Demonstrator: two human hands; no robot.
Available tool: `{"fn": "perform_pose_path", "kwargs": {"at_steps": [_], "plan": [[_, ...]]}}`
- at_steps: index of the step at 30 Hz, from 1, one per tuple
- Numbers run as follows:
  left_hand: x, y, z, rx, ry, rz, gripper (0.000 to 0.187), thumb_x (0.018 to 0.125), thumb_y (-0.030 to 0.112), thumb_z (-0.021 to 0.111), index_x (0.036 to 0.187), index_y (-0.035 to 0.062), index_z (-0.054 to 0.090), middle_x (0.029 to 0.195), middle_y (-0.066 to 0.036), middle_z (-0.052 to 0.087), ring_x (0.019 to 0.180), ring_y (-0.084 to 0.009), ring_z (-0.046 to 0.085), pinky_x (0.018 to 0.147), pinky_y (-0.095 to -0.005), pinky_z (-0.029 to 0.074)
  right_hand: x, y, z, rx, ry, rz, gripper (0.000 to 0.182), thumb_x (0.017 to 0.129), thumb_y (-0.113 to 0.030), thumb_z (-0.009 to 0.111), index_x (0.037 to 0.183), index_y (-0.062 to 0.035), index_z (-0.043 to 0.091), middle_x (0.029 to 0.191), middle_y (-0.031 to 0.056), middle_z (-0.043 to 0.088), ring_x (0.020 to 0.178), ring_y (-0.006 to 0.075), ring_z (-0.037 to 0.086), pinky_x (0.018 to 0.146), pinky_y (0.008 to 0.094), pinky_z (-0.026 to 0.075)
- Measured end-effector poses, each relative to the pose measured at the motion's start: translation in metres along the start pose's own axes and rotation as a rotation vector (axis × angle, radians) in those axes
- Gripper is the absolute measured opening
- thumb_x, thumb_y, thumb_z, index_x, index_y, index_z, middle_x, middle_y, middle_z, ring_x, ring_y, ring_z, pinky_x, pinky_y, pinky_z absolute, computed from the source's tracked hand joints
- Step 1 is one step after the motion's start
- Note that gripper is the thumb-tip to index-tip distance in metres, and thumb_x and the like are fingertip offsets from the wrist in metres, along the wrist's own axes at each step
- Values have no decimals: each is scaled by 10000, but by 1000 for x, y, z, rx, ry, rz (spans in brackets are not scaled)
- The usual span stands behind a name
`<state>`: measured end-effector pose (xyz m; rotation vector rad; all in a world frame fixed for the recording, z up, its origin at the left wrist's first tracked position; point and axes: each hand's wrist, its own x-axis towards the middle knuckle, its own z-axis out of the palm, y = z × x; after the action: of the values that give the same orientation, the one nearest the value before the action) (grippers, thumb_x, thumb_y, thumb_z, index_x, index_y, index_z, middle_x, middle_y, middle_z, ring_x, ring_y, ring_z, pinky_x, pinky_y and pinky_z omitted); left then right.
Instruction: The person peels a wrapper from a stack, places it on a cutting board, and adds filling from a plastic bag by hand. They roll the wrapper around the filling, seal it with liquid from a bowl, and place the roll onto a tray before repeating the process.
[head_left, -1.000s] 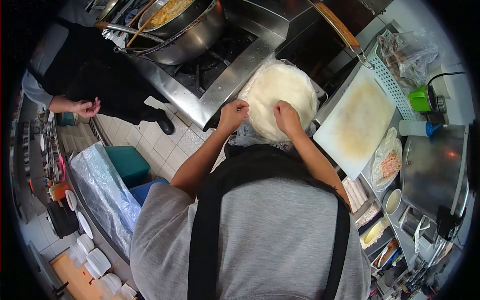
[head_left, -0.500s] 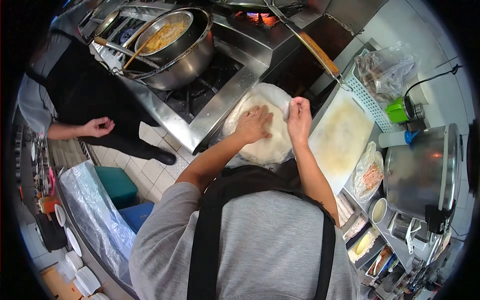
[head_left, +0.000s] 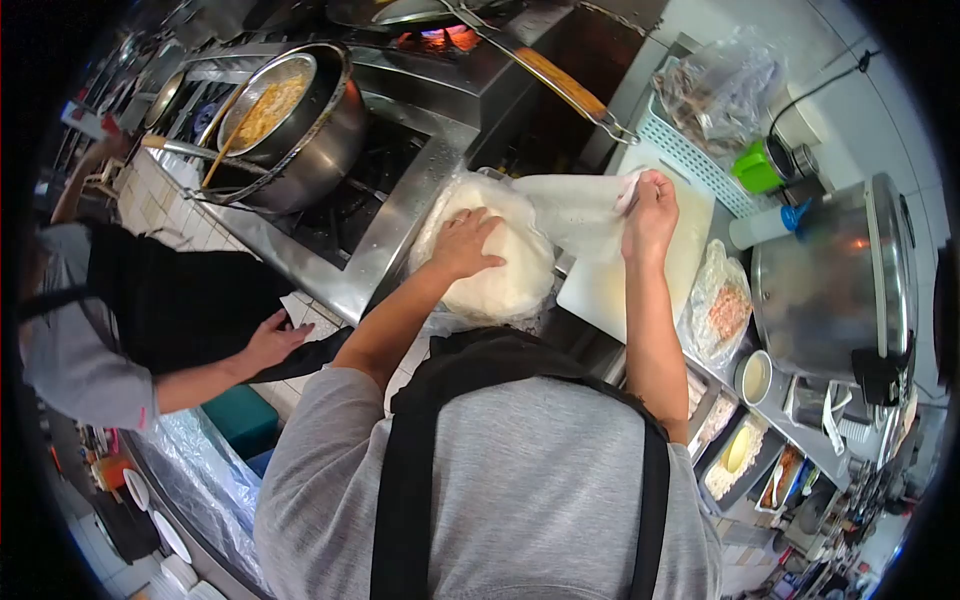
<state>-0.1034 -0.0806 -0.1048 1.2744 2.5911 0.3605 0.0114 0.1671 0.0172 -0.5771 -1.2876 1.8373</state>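
Note:
A stack of thin, pale round wrapper sheets (head_left: 505,287) lies in a clear plastic bag (head_left: 430,322), in front of me by the stove corner. My left hand (head_left: 466,243) rests on top of it, fingers spread. My right hand (head_left: 652,212) pinches the edge of one thin white wrapper (head_left: 580,200), which stretches from the stack toward the right. This wrapper hangs partly over the white cutting board (head_left: 610,290). Where it meets the stack is hard to make out.
On the stove sits a large metal pot (head_left: 322,165) with a strainer of food (head_left: 268,112). A wooden-handled pan (head_left: 560,80) is over a flame. At right stand a basket (head_left: 690,160), a bag of pinkish filling (head_left: 725,312) and a big steel pot (head_left: 825,290). A co-worker (head_left: 180,300) stands left.
My right hand has moved right, drawing the wrapper out from the stack across toward the board. My left hand stays on the stack. The co-worker has come closer, and an arm is raised behind.

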Motion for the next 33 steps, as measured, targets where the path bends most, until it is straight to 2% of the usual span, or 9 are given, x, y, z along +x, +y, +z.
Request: {"fn": "perform_pose_path", "kwargs": {"at_steps": [5,9,10,13,16,19,26,30,33], "plan": [[4,-6,5,-1,-33,17,835,746,512,736,1460,202,433,1536,-129,342,1396,-392,326,1111,-518,299,26,-24,-41,60,72,5,89,980,-114,564,1021,-37,577,852,48,633,692,172,611,608,319,517],[26,0,-14,-88,-28,-3,547,806,422,717,1266,135,637,1357,-143,555,1272,-342,512,1045,-470,419,20,-68,-53,-93,-92,217,126,976,-159,589,1043,-53,588,870,36,640,712,150,618,604,318,520],[34,11,-19,-267,195,129,415,840,366,714,1162,104,696,1258,-144,620,1179,-321,583,1009,-417,459,16,-82,-51,-129,-183,237,130,976,-159,590,1048,-51,588,873,34,636,726,140,617,614,309,519],[46,79,-70,-898,180,282,430,887,342,697,1216,69,656,1255,-123,622,1177,-280,581,1001,-390,455,-2,-125,-39,-212,-343,293,139,972,-163,599,1047,-45,600,893,25,633,763,119,609,653,285,512],[53,148,-90,-1503,58,378,441,922,320,680,1280,73,607,1235,-46,633,1140,-171,582,974,-329,449,-12,-136,-36,-239,-438,291,141,969,-162,606,1040,-41,618,915,12,632,813,98,591,713,250,494],[62,178,-107,-1667,-460,235,433,938,278,674,1286,35,590,1207,-53,636,1118,-143,588,963,-333,460,-14,-138,-51,-342,-440,245,193,966,-187,618,1100,-48,627,942,12,656,842,104,588,795,267,484],[97,197,-121,-1355,-201,407,210,913,181,705,1028,6,720,903,4,687,830,-72,589,748,-242,470,-27,-137,-107,-1213,-503,86,393,839,-287,723,1088,4,637,959,226,677,863,316,654,806,383,497],[91,204,-151,-968,257,764,165,851,53,684,1009,36,728,939,-42,653,842,-142,599,749,-260,470,-49,-178,-96,-1308,-180,-285,316,816,-223,748,1050,-34,651,966,170,682,885,359,649,811,427,492],[74,188,-146,-681,364,881,226,779,-12,667,988,50,729,958,-67,652,916,-220,618,837,-310,481,-65,-162,-119,-1393,-265,-677,284,786,-197,764,1018,-74,654,1003,124,670,934,317,634,839,422,478]]}}
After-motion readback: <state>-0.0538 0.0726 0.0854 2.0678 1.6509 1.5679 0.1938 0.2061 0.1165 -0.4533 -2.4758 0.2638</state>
